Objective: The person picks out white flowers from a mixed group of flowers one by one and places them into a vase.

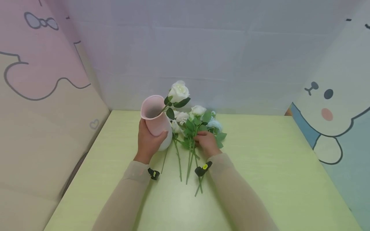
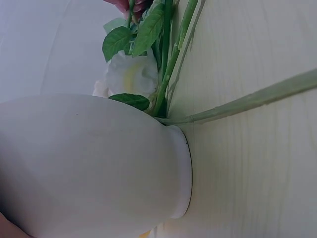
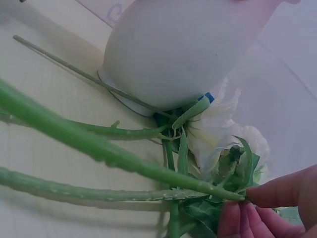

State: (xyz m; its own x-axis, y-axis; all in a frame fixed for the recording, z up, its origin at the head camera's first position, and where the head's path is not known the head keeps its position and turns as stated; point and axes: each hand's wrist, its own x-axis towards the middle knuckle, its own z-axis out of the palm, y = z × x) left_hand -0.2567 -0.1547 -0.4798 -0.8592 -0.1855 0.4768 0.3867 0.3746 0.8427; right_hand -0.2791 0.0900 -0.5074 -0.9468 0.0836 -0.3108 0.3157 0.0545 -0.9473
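Hands, two: left hand [image 1: 149,140] wraps around a smooth pink-and-white, round-bellied vase [image 1: 157,125]; right hand [image 1: 207,141], right of the vase, pinches a slender green stem [image 3: 124,162] between thumb and fingers. One white, dark-leaved rose [image 1: 179,91] leans from the vase's mouth. Loose white flowers [image 1: 182,118] and a pale blue flower [image 1: 214,124] lie right of the vase on a yellow-green bench [image 1: 260,160].

Small booth-like enclosure; cartoon-printed left wall [image 1: 34,138] and right wall [image 1: 341,96]; pale, creased backdrop [image 1: 202,54] closing the rear, behind a yellow-green tabletop [image 1: 274,173]. Whether within home, shop or office: cannot tell.
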